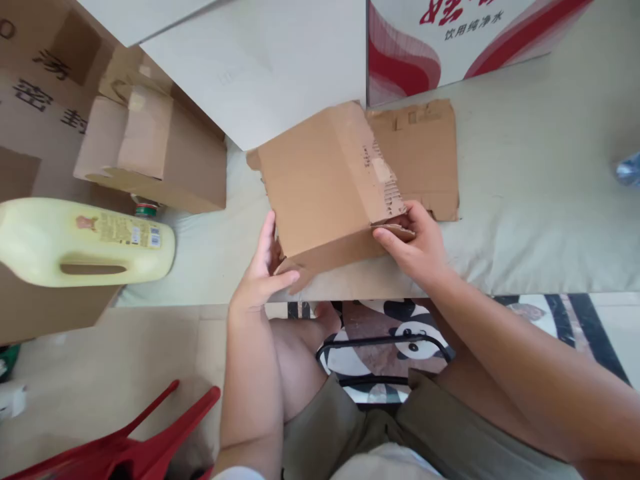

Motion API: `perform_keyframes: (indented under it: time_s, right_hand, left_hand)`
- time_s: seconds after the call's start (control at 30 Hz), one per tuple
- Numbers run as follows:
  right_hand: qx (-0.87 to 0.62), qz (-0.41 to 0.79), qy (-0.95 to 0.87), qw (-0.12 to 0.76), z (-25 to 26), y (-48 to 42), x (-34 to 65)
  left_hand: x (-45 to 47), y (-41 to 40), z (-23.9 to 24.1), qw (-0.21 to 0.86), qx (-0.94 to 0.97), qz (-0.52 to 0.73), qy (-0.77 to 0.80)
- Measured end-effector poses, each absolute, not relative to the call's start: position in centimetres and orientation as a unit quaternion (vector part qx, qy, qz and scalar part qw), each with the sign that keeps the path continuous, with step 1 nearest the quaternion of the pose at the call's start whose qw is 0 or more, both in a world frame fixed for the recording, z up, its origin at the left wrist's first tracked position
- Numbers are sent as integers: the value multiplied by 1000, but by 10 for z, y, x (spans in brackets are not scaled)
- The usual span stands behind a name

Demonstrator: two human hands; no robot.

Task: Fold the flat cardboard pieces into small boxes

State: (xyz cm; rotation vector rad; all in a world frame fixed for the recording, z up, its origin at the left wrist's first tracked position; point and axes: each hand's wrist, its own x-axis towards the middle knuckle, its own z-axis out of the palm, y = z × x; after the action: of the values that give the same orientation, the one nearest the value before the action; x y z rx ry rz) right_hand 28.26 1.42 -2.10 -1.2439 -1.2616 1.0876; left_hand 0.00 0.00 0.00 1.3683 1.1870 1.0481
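Note:
A small brown cardboard box (320, 180) rests on the pale green cloth-covered surface (525, 200) right in front of me. My left hand (260, 270) grips its near-left corner, thumb under the front edge. On the near-right corner, at a torn, tape-stripped flap, my right hand (417, 243) pinches the box. A flat piece of torn cardboard (425, 153) lies behind and to the right of the box, partly under it.
A pale yellow plastic jug (80, 243) lies on its side at left on brown cartons. Another folded brown box (150, 150) sits behind it. A red-and-white printed carton (450, 40) stands at the back. A red plastic stool (125, 447) is at lower left.

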Motion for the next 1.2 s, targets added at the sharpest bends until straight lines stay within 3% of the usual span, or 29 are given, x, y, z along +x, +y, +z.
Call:
perform_keyframes:
  time_s: [0.33, 0.63, 0.77, 0.97, 1.2]
  right_hand:
    - [-530, 320, -567, 544, -30, 22, 291]
    - [-524, 323, -653, 442, -30, 28, 297]
    - [-517, 339, -652, 438, -30, 28, 297]
    - [-487, 331, -665, 461, -26, 24, 294]
    - [-424, 241, -679, 549, -14, 16, 296]
  left_hand:
    - [13, 8, -15, 491, 469, 509, 529]
    - [21, 14, -18, 442, 439, 553, 554]
    - [24, 20, -21, 440, 426, 558, 561]
    - [36, 33, -35, 330, 415, 619, 580]
    - [33, 25, -19, 462, 381, 597, 534]
